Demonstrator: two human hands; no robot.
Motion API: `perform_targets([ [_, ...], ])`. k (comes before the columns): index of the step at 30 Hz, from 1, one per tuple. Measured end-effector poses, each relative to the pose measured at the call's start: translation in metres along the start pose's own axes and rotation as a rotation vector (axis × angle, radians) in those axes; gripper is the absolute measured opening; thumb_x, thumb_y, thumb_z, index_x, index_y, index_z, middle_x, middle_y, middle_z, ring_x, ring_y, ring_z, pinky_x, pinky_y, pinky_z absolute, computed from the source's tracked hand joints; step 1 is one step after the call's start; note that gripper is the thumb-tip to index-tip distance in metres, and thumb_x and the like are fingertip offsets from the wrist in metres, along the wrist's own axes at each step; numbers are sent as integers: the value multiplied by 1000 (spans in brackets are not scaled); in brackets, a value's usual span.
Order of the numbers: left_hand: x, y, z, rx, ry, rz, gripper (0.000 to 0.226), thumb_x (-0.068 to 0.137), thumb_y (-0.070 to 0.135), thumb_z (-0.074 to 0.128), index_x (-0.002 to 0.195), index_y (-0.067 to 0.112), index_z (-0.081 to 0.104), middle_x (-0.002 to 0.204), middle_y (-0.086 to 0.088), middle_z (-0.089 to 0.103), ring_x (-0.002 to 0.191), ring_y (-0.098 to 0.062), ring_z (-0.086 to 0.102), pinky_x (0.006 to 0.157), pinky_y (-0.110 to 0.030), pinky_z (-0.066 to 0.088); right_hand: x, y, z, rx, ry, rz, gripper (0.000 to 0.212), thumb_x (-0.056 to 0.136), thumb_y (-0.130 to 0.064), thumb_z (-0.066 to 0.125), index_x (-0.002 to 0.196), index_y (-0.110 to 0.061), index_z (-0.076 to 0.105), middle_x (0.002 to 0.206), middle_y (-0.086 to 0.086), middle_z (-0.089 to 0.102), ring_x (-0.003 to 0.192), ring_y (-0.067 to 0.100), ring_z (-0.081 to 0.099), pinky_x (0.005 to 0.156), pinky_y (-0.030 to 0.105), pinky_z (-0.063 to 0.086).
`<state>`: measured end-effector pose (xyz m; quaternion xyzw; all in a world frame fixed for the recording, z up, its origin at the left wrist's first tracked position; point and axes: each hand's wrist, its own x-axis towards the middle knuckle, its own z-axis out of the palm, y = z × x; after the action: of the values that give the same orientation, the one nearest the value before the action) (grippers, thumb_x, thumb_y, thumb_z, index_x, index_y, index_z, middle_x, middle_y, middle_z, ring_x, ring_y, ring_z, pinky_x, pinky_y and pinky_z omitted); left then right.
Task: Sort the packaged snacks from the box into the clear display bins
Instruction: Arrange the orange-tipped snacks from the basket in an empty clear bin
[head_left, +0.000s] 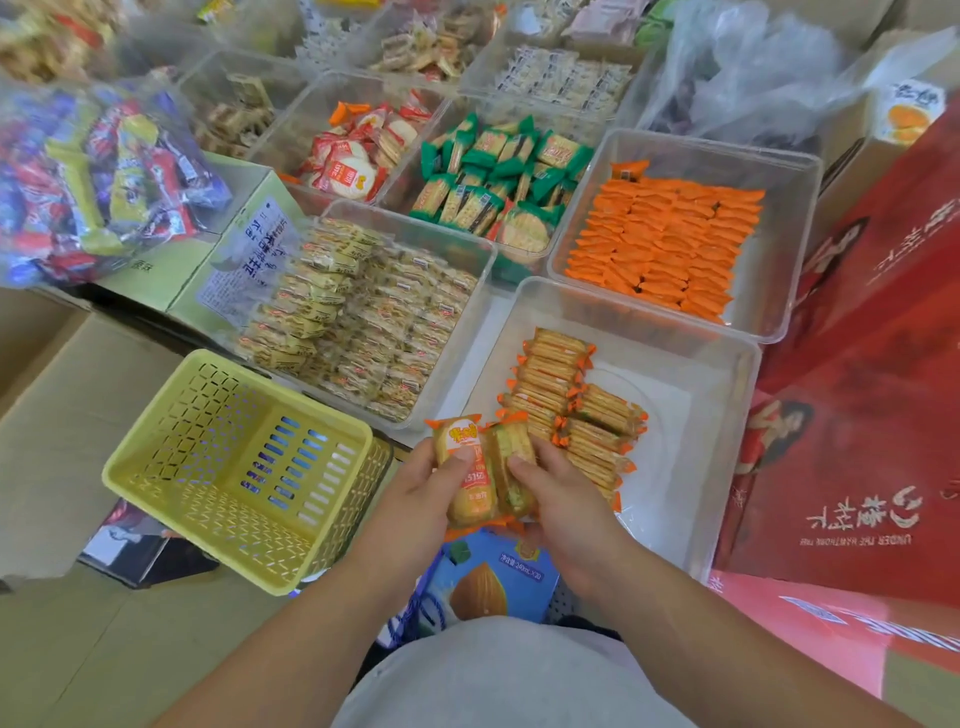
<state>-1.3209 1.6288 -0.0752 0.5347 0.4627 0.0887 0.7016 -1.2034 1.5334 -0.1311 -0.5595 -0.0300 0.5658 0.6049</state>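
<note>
Both my hands hold a small stack of orange-wrapped cracker packets at the near edge of a clear bin. My left hand grips the stack's left side, thumb on the front packet's label. My right hand grips the right side. Inside that bin, rows of the same orange cracker packets stand on edge along its left part; its right part is bare. An empty yellow perforated basket sits to the left of my hands.
Other clear bins hold pale yellow packets, orange packets, green packets and red-white packets. Red cartons stand at the right. A blue drink carton sits below my hands, and a bag of mixed sweets lies at left.
</note>
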Motion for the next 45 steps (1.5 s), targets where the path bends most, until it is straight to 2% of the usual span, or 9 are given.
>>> perform_targets([
  [6,9,-1,10,157,-24,-26,21,107,37,50,128,34,51,120,-4,72,100,-15,75,81,-37,63,-2,3,19,-21,-20,4,30,96,-56,48,117,-49,68,114,-10,75,101,13,74,73,29,61],
  [10,18,-7,18,93,-64,-47,50,108,46,40,154,52,23,136,6,63,99,-1,72,72,-13,57,2,1,26,-111,-101,-34,36,89,-75,47,123,-66,53,120,-31,65,109,-5,66,79,26,60],
  [14,34,-6,18,-50,-111,-171,49,106,58,27,141,46,58,132,5,71,119,-11,67,107,-41,52,11,-6,16,-243,-124,-78,29,95,-54,58,115,-73,49,116,-28,67,105,2,69,76,26,60],
  [17,51,-3,13,137,-186,-132,67,93,69,35,155,44,39,156,9,49,139,-7,47,118,-38,36,18,-14,0,-342,-63,-112,40,98,-37,64,110,-73,50,111,-24,69,100,0,69,70,21,57],
  [22,72,-13,1,907,-10,259,76,96,48,66,159,22,33,158,-3,39,141,-23,38,117,-42,33,52,-32,-54,-529,321,-156,80,87,-34,76,154,-37,32,145,-7,56,130,16,55,104,41,49],
  [25,78,-22,-1,1132,30,438,76,89,45,72,153,16,44,150,-11,47,128,-34,44,106,-48,37,79,-54,-94,-858,603,-183,75,81,-31,79,144,-13,43,138,12,54,125,34,53,102,45,46],
  [32,112,-50,-14,1325,-94,350,104,94,63,53,163,19,-10,170,-7,9,151,-31,21,122,-43,24,106,-68,-126,-1717,743,-144,79,82,-36,79,145,-19,35,137,6,47,123,33,45,91,46,47],
  [36,118,-61,-20,1294,-118,382,102,94,59,52,163,22,-13,169,-7,12,149,-29,26,120,-43,29,112,-59,-127,-1795,727,-148,71,80,-16,74,143,-21,41,137,7,43,123,32,41,91,44,49],
  [45,119,-62,-23,1246,-111,417,100,91,57,51,164,19,-6,163,-8,25,140,-28,37,112,-42,37,123,-55,-125,-1858,776,-49,82,82,-38,77,150,-44,32,141,7,35,127,32,34,87,47,46],
])
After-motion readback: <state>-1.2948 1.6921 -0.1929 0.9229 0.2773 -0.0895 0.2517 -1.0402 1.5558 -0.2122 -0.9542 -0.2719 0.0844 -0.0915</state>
